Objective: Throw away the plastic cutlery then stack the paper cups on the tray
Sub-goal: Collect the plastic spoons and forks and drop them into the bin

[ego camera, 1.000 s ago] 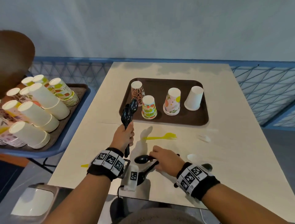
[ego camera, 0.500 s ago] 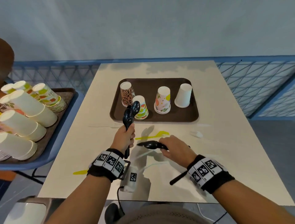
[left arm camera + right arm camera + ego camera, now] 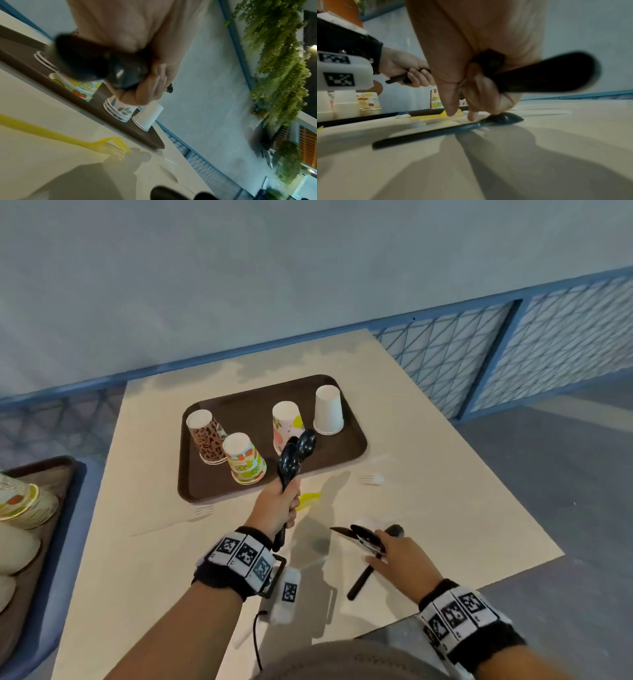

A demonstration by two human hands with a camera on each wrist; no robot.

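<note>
My left hand (image 3: 286,503) grips the handles of two black spoons (image 3: 297,455) and holds them upright in front of the brown tray (image 3: 346,455). Several paper cups stand upside down on the tray: leopard (image 3: 205,436), fruit print (image 3: 245,460), pink and yellow (image 3: 286,422), white (image 3: 328,409). My right hand (image 3: 378,547) holds black cutlery (image 3: 547,75) in its curled fingers. Its fingertips (image 3: 452,112) reach down to the table beside another black spoon (image 3: 453,129) lying there. A yellow fork (image 3: 106,142) lies just in front of the tray.
A white fork (image 3: 371,479) lies right of the yellow one, and a clear fork (image 3: 202,511) lies left of my left hand. A second tray (image 3: 51,474) with lying cup stacks (image 3: 20,501) sits on a blue surface at the far left. The table's right edge is close to my right hand.
My right hand, still holding black cutlery, has moved right and down onto the black spoon lying near the table's edge. My left hand keeps its spoons upright. The view has swung.
</note>
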